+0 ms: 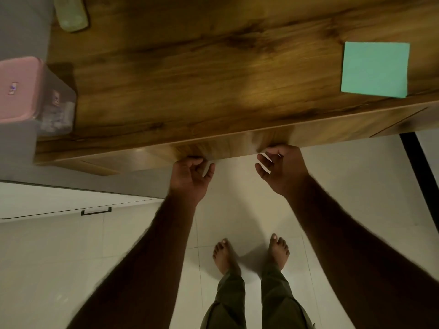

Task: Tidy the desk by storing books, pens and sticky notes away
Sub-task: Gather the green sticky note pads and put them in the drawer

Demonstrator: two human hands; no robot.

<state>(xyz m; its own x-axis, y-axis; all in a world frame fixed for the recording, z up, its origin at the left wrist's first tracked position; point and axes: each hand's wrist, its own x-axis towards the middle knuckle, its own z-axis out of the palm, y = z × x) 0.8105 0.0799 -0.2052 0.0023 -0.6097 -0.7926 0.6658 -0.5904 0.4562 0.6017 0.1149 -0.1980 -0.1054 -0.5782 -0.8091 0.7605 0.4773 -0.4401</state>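
A green sticky note pad lies flat near the front right edge of the wooden desk. Below the desktop, a wooden drawer front runs along the desk's front face and looks closed. My left hand has its fingers curled under the lower edge of that drawer front. My right hand is hooked under the same edge a little to the right, with the thumb spread out. No books or pens are in view.
A clear box with a pink lid stands at the desk's left end. A pale green object lies at the far left corner. A black desk leg stands on the right, and a white cabinet handle shows low on the left. My bare feet stand on white tiles.
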